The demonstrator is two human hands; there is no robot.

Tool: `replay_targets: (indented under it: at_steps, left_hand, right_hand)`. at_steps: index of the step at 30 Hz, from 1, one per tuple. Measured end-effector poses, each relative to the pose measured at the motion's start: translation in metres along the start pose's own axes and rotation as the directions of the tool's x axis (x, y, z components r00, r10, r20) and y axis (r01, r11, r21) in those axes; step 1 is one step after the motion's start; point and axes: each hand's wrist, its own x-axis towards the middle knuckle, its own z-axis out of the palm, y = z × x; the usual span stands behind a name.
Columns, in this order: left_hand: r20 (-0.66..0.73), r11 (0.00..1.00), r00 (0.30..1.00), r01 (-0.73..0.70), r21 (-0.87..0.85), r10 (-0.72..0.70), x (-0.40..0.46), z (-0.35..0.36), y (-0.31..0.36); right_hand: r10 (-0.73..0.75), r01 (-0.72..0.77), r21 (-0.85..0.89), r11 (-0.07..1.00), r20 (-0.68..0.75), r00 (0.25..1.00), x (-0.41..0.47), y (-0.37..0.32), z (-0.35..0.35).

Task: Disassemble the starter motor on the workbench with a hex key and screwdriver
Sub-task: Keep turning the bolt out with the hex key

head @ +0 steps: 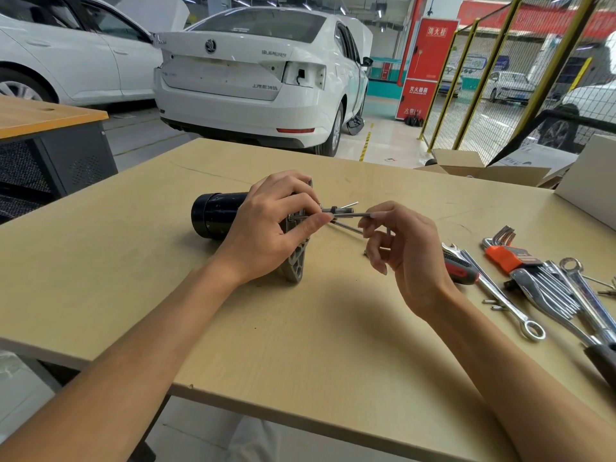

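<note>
The starter motor [213, 213], a black cylinder with a grey cast end bracket [296, 261], lies on its side on the beige workbench [233, 328]. My left hand [266, 228] wraps over the bracket end, and its thumb and fingers pinch a thin metal hex key [350, 215] where it meets the bracket. My right hand [400, 255] pinches the outer end of that hex key with its fingertips. Another thin rod slants out below the key. A screwdriver with a black and red handle [461, 266] lies just right of my right hand.
Combination wrenches [500, 291], an orange hex key holder [503, 251] and more spanners [566, 295] lie along the bench's right edge. An open cardboard box [466, 165] sits at the far right corner. White cars [260, 71] stand beyond the bench, a second bench [43, 118] at left.
</note>
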Motion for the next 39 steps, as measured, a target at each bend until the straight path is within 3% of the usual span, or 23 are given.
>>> replay_targets:
  at_steps: [4,15,28,39]
  left_hand:
    - [0.001,1.000,1.000,-0.004,0.006,0.004,-0.0001,-0.0001,-0.0003]
    - [0.007,1.000,1.000,0.008,-0.008,-0.008,-0.0001,-0.0012,-0.0004]
    - [0.006,1.000,1.000,-0.012,0.000,0.012,-0.0002,-0.0012,-0.0006]
    - [0.009,1.000,1.000,-0.020,0.002,0.020,-0.0006,-0.0004,-0.0018]
  right_hand:
    - [-0.013,0.013,-0.060,0.998,0.002,1.000,-0.0023,-0.0010,0.0001]
    - [0.042,-0.061,-0.110,0.992,-0.167,0.985,0.0002,0.0024,0.0021]
    - [0.138,-0.147,0.081,0.986,0.100,0.985,-0.0022,-0.0059,0.0043]
    - [0.031,-0.044,0.104,0.994,0.121,0.992,-0.0017,-0.0032,0.0014]
